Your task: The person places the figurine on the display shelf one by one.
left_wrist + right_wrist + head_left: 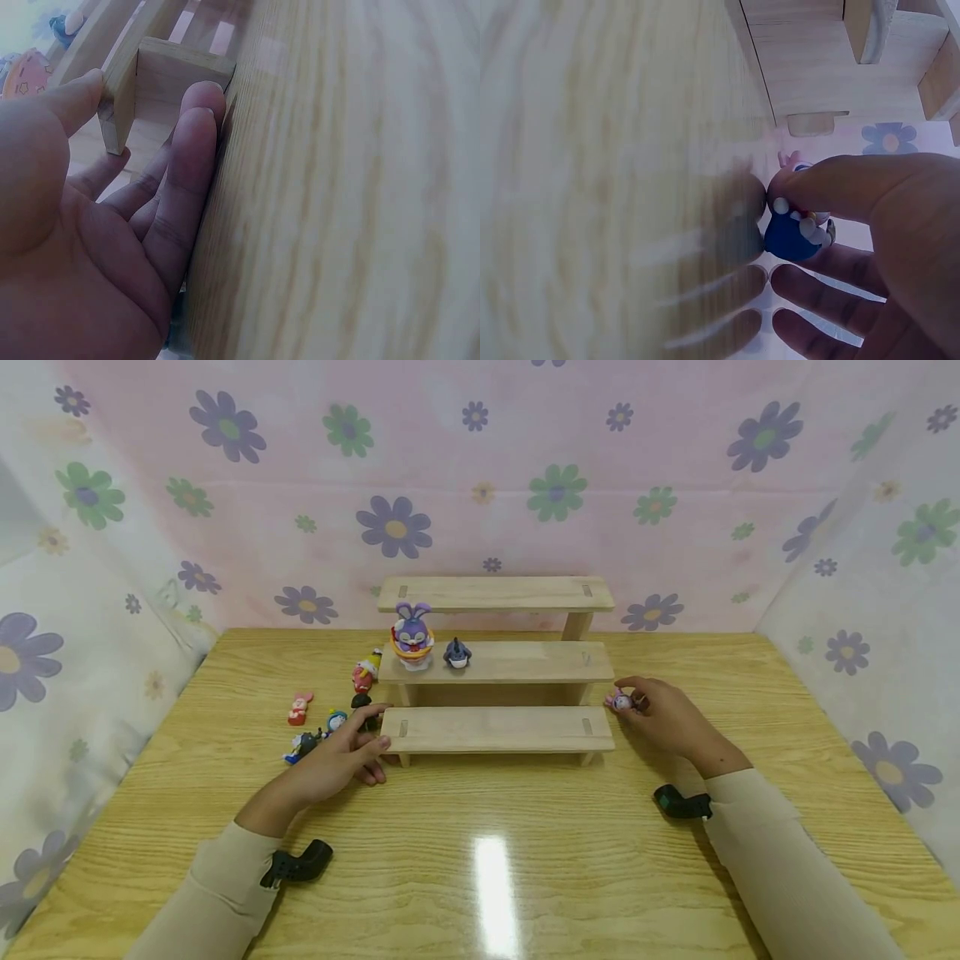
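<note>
My left hand [341,760] grips the left end of the lowest board of a three-step wooden display shelf [495,728]. In the left wrist view the thumb and index finger lie on either side of that board's end [120,105], with the other fingers low by the tabletop. Just off the shelf's right side, my right hand [667,718] pinches a small pink-eared figurine [621,701]. The right wrist view shows the figurine's blue lower part [789,238], right at the tabletop. A purple rabbit figurine [412,635] and a grey-blue donkey figurine [457,654] stand on the middle board.
Left of the shelf are several figurines: a pink one with a red base [298,709], one with a yellow top [366,672], a blue-hatted one [336,721] and a dark-and-blue one [302,747]. Flowered cloth [480,460] encloses the wooden table [420,860] at back and sides.
</note>
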